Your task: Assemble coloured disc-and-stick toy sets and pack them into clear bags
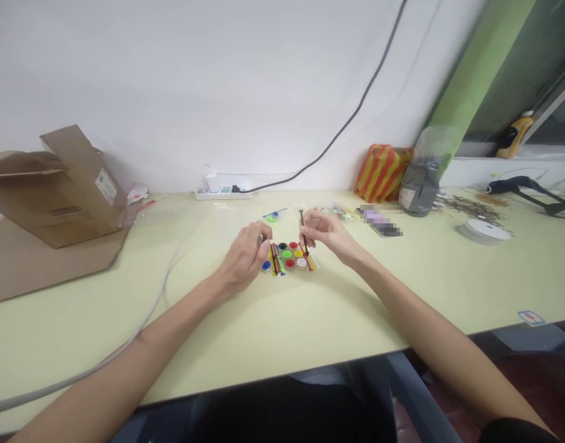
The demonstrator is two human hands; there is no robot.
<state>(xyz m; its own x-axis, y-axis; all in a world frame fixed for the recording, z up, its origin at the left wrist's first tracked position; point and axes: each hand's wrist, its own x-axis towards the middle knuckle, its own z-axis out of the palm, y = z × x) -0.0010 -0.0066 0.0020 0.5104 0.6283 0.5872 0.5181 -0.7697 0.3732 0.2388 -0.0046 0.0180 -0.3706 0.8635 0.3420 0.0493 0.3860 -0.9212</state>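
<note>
Several small round discs in clear casings lie grouped on the table, among them a green disc (286,254), a red disc (289,264) and a white disc (301,263). Thin coloured sticks (276,261) with widened ends lie in bunches among and beside them. My right hand (327,235) pinches a black stick (302,224) nearly upright over the right side of the group. At the left side, my left hand (248,253) is closed with thumb and fingertips together. Whatever it grips is mostly hidden. A blue disc (266,266) sits just below its fingertips.
Loose blue and green pieces (273,216) lie behind the group. An open cardboard box (74,203) stands left, a power strip (223,193) at the wall. A striped bag (381,175), phone (379,221) and white spool (485,232) are right. A grey cable (144,326) passes my left arm.
</note>
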